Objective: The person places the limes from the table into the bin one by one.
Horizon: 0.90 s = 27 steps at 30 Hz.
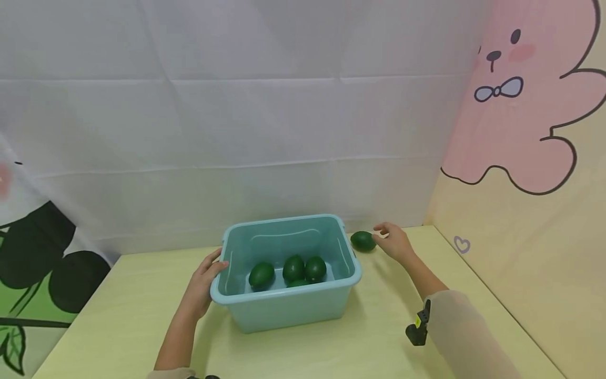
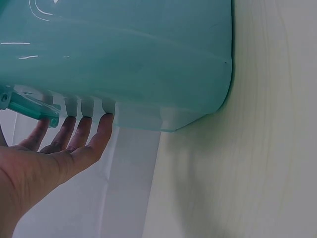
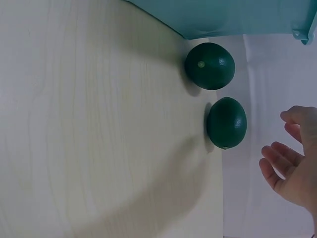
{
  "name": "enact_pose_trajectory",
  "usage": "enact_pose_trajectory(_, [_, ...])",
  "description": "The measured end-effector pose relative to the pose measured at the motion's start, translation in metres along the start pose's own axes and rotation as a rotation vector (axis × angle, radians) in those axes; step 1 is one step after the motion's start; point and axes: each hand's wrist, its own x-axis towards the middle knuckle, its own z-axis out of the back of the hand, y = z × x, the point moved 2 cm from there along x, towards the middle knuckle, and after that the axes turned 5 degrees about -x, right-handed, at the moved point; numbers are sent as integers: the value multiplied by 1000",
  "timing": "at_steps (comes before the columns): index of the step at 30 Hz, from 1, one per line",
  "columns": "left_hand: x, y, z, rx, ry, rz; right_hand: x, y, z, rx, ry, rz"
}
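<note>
A light blue plastic bin [image 1: 289,310] stands on the table, with several dark green avocados [image 1: 261,276] on its floor. My left hand [image 1: 203,281] holds the bin's left side, thumb over the rim; in the left wrist view its fingertips [image 2: 106,118] press on the outer wall by a handle. To the bin's right lies a loose avocado [image 1: 363,241], and my right hand [image 1: 394,243] hovers just beside it with relaxed, parted fingers. Seen from the right wrist, two avocados [image 3: 210,66] lie outside the bin near the table's back edge; the hand [image 3: 292,161] is apart from both.
The pale yellow table [image 1: 379,337] backs onto a white cloth wall [image 1: 265,131]. At the right rises a cream wall with a pink cartoon bear [image 1: 521,121]. A dark green plant print [image 1: 33,252] covers the left wall.
</note>
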Motion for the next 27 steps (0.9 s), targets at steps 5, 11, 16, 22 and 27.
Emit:
enact_pose_trajectory(5, [0, 0, 0, 5, -1, 0, 2, -2, -8, -1, 37, -16])
enact_pose_trajectory(11, [-1, 0, 0, 7, 0, -5, 4, -6, -21, -21, 64, -43])
enact_pose_trajectory(16, [-3, 0, 0, 4, -10, -3, 6, -8, -30, -53, 59, -49])
enact_pose_trajectory(22, [-3, 0, -1, -10, -7, 0, 8, -10, -39, -65, 44, -106])
enact_pose_trajectory(27, [-3, -1, -2, -17, -7, 5, 12, -14, -46, -74, 16, -126])
